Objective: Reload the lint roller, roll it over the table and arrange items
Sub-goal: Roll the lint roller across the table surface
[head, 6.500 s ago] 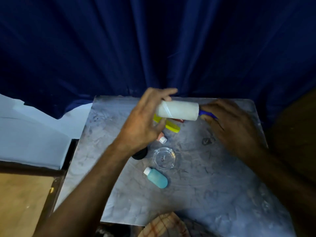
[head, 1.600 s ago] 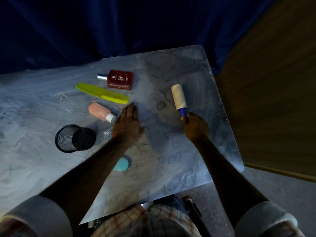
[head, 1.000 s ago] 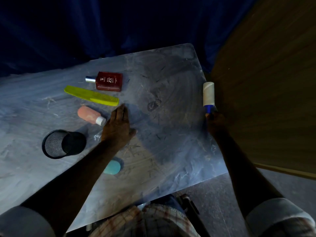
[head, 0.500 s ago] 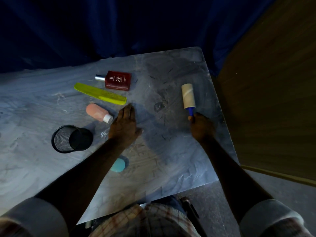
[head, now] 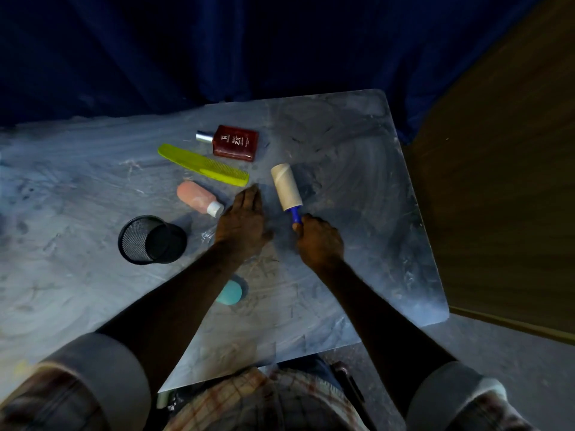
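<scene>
My right hand [head: 319, 242] grips the blue handle of the lint roller [head: 286, 186], whose pale roll lies on the grey table [head: 373, 213] near its middle. My left hand [head: 244, 222] rests flat on the table just left of the roll, fingers together. A yellow comb [head: 203, 164] and a dark red perfume bottle [head: 236, 143] lie beyond it. A pink bottle [head: 199, 197] lies to the left. A black mesh cup [head: 151, 239] stands further left. A teal bottle [head: 230, 292] is partly hidden under my left forearm.
A dark blue curtain [head: 249, 42] hangs behind the table. A brown wooden panel [head: 497, 181] runs along the table's right edge. The table's near corner ends above my lap, with grey floor [head: 513, 353] to the right.
My right hand has swept the lint roller leftward from the table's right edge toward the middle, close to my left hand. My left hand has stayed flat in place.
</scene>
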### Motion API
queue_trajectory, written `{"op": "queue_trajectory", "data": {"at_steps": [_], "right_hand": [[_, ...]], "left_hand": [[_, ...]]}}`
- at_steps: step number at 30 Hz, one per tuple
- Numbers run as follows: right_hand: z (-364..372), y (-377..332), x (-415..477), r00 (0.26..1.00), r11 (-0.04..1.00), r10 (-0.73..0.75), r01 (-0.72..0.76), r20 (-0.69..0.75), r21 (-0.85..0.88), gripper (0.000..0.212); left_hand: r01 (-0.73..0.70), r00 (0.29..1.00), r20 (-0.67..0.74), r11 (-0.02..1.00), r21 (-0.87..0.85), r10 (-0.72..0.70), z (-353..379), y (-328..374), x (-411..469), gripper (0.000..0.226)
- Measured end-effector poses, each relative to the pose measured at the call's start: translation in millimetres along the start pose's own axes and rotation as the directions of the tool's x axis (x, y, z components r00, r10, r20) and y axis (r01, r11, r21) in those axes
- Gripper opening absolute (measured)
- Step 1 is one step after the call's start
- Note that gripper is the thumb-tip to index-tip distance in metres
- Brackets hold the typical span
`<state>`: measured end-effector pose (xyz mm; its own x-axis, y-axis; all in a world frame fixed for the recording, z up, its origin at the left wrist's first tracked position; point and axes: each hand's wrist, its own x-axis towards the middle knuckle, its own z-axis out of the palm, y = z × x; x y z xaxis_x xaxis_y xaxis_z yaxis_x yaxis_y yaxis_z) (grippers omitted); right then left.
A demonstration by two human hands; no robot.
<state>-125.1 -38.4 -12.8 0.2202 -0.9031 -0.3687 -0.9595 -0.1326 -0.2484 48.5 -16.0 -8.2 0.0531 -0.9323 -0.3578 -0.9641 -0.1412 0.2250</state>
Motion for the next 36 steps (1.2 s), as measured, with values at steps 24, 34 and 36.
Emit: {"op": "queue_trajectory", "data": {"at_steps": [24,34,36], "right_hand": [[-21.1,66.6,14.6,0.976,0.975,0.207,-0.200,-0.070,0.097,0.035],[-35.9,144.3,10.6,0.925,0.920,0.366,-0.342,-0.105,0.189,0.036],[-37.7,156.6,7.1,0.919,0.916,0.374,-0.344,-0.128,0.207,0.036]], "left_hand": [[0.021,1.000,0.014,0.999,-0.041,-0.020,3.3,-3.3,-3.4,0.102],[0.031,0.999,0.026,0.999,-0.043,-0.030,7.4,-3.2,-0.6,0.105],[0.032,0.999,0.021,0.999,-0.037,-0.031,8.0,-4.1,0.0,0.106]]}}
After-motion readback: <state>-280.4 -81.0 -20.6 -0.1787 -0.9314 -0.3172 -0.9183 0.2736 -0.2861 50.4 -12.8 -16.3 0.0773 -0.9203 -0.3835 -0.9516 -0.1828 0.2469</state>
